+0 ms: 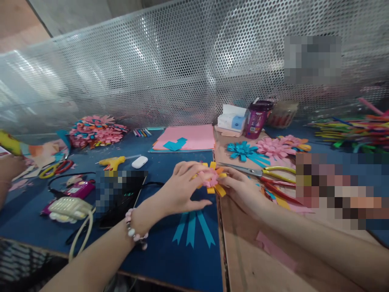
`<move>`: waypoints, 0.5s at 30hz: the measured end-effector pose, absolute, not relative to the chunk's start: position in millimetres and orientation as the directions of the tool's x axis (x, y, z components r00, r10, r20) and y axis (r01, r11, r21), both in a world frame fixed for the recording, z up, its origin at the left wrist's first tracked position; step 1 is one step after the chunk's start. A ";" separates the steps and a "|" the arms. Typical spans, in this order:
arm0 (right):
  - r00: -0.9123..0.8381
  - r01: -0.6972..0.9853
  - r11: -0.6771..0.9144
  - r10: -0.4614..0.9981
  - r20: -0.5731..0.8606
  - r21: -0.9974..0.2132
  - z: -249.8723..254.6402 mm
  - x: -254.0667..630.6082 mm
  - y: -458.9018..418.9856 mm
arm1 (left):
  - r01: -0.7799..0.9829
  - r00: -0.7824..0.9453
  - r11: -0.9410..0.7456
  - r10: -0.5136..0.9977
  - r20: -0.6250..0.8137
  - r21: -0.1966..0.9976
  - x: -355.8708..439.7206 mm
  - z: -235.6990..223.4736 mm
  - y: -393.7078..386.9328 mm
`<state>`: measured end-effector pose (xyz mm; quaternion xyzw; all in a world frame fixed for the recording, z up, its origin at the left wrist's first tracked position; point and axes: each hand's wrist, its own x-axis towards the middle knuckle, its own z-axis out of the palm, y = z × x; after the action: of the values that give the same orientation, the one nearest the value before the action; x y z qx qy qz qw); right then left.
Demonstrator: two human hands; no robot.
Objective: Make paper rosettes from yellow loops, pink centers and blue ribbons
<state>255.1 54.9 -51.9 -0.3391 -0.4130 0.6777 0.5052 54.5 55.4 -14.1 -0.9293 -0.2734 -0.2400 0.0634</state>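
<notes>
A small paper flower [212, 187] with yellow loops, a pink middle and a bit of orange is between my two hands, above the table. My right hand [240, 184] pinches its right side by the yellow loops. From the left, my left hand [179, 184] curls its fingers against the pink middle, while its thumb sticks out apart below. The left fingertips are partly hidden by the flower. Blue paper ribbon strips [191, 231] with notched ends fan out on the table beneath my left hand.
Scissors [273, 178] lie right of my right hand, near finished blue [243, 151] and pink paper flowers [273, 148]. Leftward are a yellow glue gun [112, 163], a white case [139, 162], a dark phone [133, 202] and corded devices [68, 209]. A pink paper stack [188, 136] lies behind; another person's hand [12, 166] shows far left.
</notes>
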 end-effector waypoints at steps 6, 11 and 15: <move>-0.318 -0.209 0.031 0.943 0.098 -0.978 -54.9 261.1 60.4 | 0.450 0.428 -0.619 0.782 0.453 0.644 48.8 -11.2 63.8; -0.361 -0.061 0.136 0.921 0.149 -0.989 -55.7 260.2 61.7 | 0.314 0.370 -0.261 0.919 0.136 0.913 50.8 -19.4 74.2; -0.354 0.095 0.200 0.922 0.154 -0.975 -59.2 261.9 65.4 | 0.281 0.419 -0.156 0.908 0.026 0.947 45.9 -18.1 75.6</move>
<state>261.9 65.4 -59.2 -0.3887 -0.6542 0.4992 0.4144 45.9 75.6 -18.1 -0.6884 -0.4316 -0.3229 -0.4853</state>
